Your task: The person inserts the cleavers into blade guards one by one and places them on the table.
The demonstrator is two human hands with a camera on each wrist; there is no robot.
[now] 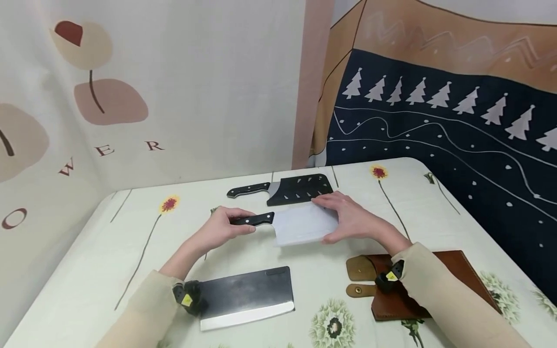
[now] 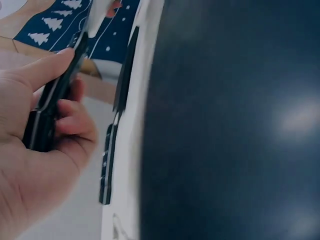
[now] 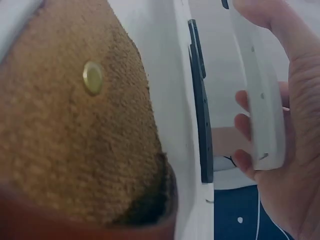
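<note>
A cleaver with a black riveted handle [image 1: 262, 219] is held above the table, its blade inside a white cover [image 1: 304, 224]. My left hand [image 1: 221, 226] grips the handle, thumb along the near side and fingers around the far side, as the left wrist view also shows. My right hand [image 1: 354, 218] holds the right end of the white cover between thumb and fingers. The right wrist view shows the fingers behind the white cover [image 3: 265, 110]. Just beyond, a second knife lies on the table in a black blade cover [image 1: 300, 188], its handle pointing left.
A wide dark cleaver blade [image 1: 248, 292] lies in front, its left end hidden by my left wrist. A brown leather sheath [image 1: 457, 270] with tan snap straps [image 1: 360, 290] lies under my right forearm. Curtains [image 1: 209, 87] stand behind the flowered tablecloth [image 1: 143, 227].
</note>
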